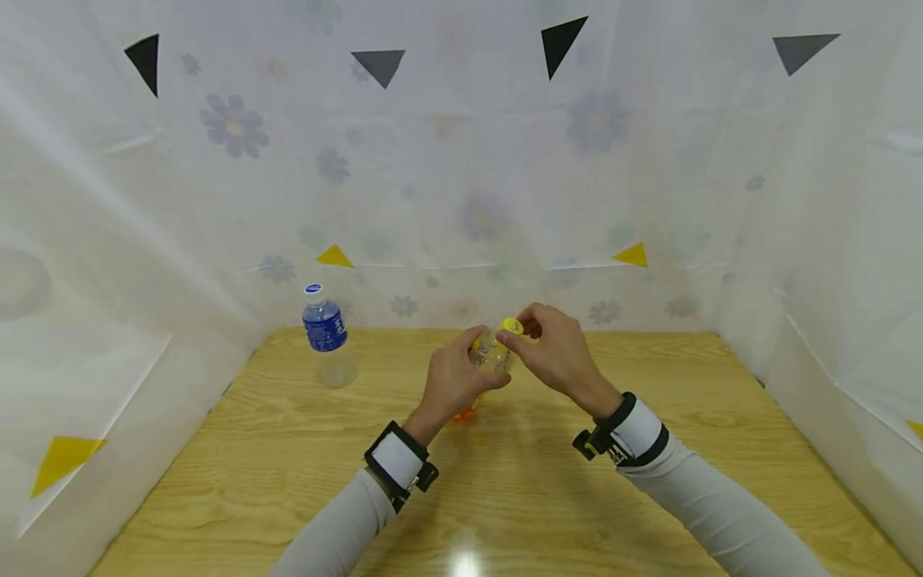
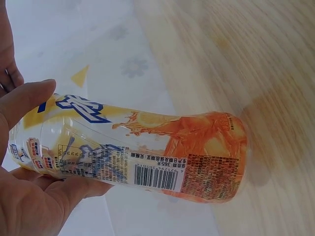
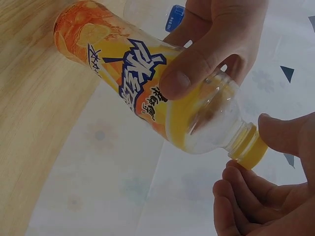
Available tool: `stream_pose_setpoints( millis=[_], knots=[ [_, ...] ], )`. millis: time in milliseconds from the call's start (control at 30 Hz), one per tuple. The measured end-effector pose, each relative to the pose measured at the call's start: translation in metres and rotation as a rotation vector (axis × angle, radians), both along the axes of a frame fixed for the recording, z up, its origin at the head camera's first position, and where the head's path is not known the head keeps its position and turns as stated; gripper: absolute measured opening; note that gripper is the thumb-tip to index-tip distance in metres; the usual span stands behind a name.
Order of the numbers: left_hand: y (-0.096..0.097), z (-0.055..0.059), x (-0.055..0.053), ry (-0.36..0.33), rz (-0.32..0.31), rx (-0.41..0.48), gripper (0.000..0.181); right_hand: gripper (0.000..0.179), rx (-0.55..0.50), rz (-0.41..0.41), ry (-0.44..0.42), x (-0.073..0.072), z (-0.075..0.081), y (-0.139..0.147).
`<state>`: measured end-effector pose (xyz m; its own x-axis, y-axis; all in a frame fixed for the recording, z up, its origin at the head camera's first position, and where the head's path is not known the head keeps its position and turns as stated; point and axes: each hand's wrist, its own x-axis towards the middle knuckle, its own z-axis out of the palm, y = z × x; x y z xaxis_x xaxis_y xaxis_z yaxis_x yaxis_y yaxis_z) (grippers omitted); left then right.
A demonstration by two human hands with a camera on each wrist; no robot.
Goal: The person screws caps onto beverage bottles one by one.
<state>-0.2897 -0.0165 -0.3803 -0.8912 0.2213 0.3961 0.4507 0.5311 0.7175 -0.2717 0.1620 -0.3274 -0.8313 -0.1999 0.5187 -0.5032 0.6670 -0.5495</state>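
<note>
A clear plastic drink bottle [image 3: 147, 83] with an orange and yellow label stands tilted over the table. Curled round its upper body, my left hand [image 1: 454, 373] grips it, thumb on one side and fingers on the other. My right hand [image 1: 555, 344] pinches the yellow cap [image 3: 252, 150] between thumb and fingertips; the cap sits at the bottle's neck. In the left wrist view the label's barcode [image 2: 156, 175] faces the camera, and the orange base is close to the table. No drink shows inside the clear shoulder.
A second clear bottle [image 1: 335, 369] with a blue label and white cap stands at the back left of the wooden table [image 1: 288, 465]. A white flowered sheet [image 1: 461, 160] hangs behind and along both sides, with black, grey and yellow triangles on it.
</note>
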Motion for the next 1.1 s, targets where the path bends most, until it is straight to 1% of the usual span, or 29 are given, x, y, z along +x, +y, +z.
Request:
stream_pose_setpoints(
  millis=[167,333,400,500,633,767,900,1100],
  knots=[
    [-0.001,0.0,0.0,0.005,-0.008,0.004,0.071,0.031,0.019,-0.01,-0.027,0.001,0.001,0.0],
    [-0.002,0.001,0.001,-0.004,-0.013,0.005,0.073,0.049,0.064,-0.013,-0.087,0.002,0.004,0.002],
    [-0.002,0.002,0.001,-0.008,-0.013,0.002,0.074,0.056,0.077,0.0,-0.103,0.004,0.006,0.003],
    [-0.003,0.002,0.001,-0.006,-0.015,0.001,0.076,0.059,0.081,0.033,-0.106,0.005,0.009,0.004],
    [-0.003,0.001,0.0,0.01,-0.039,0.014,0.073,0.055,0.085,0.078,-0.067,0.007,0.01,0.003],
    [-0.003,0.0,-0.001,0.021,-0.053,0.024,0.069,0.049,0.084,0.106,-0.027,0.007,0.01,0.0],
    [-0.004,0.0,-0.001,0.024,-0.046,0.022,0.068,0.045,0.09,0.117,-0.014,0.007,0.009,-0.002],
    [-0.004,0.0,0.001,0.017,-0.049,0.024,0.069,0.038,0.086,0.107,-0.012,0.007,0.007,-0.003]
  ],
)
